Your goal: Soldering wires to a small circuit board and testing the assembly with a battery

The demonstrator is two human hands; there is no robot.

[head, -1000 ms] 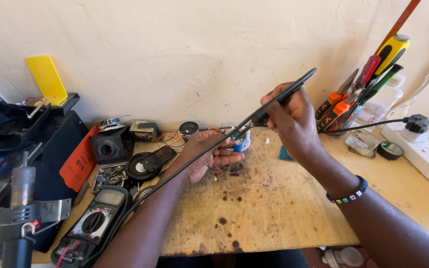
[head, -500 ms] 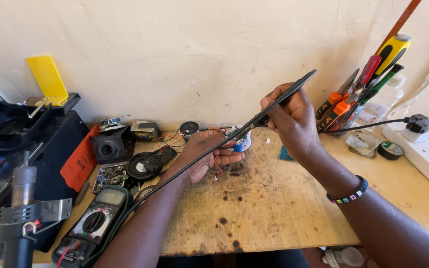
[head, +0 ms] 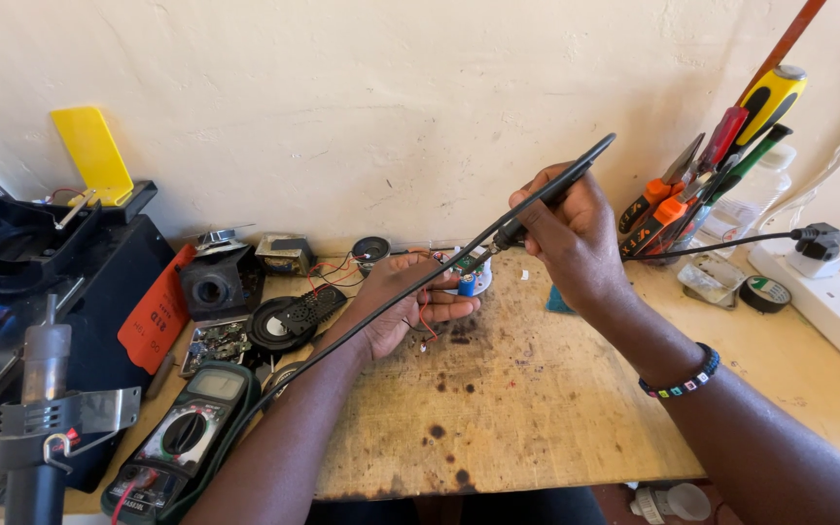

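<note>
My right hand [head: 576, 233] grips a black soldering iron [head: 551, 199] like a pen, tip pointing down-left at a small circuit board [head: 471, 264]. My left hand [head: 401, 301] rests on the wooden bench and holds that board with a blue and white cylindrical part and thin red wires [head: 424, 316] at the fingertips. The iron's black cord [head: 342, 340] runs down-left across my left forearm toward the bench's front left.
A multimeter [head: 187, 437] lies at the front left beside a hot-air gun in a metal holder [head: 41, 408]. Speaker parts [head: 284, 316] and a black casing [head: 31, 253] sit left. A tool holder with screwdrivers [head: 712, 175], a tape roll [head: 760, 292] and a white power strip [head: 828, 292] stand right.
</note>
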